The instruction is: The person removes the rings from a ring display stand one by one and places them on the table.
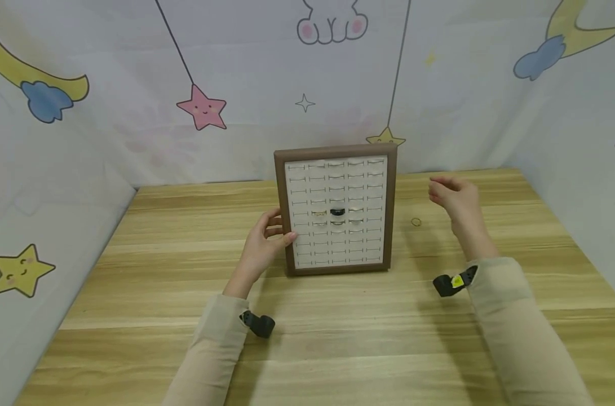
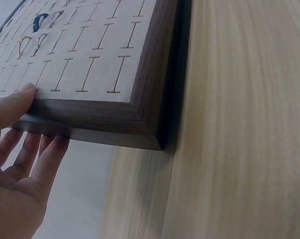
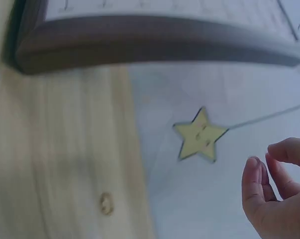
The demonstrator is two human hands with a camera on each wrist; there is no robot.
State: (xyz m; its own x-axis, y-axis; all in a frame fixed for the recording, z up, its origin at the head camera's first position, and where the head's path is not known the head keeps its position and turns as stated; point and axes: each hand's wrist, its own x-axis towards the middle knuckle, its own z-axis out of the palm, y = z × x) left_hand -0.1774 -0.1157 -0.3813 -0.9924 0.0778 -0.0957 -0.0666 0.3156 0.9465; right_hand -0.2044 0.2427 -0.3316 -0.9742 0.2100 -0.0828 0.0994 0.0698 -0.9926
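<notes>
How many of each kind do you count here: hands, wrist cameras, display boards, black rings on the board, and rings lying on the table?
Left hand and right hand: 2
Wrist cameras: 2
Display board: 1
Black ring on the board: 1
Ring on the table: 1
Total: 7

Gold ring (image 1: 416, 222) beside framed ring board (image 1: 346, 194)
</notes>
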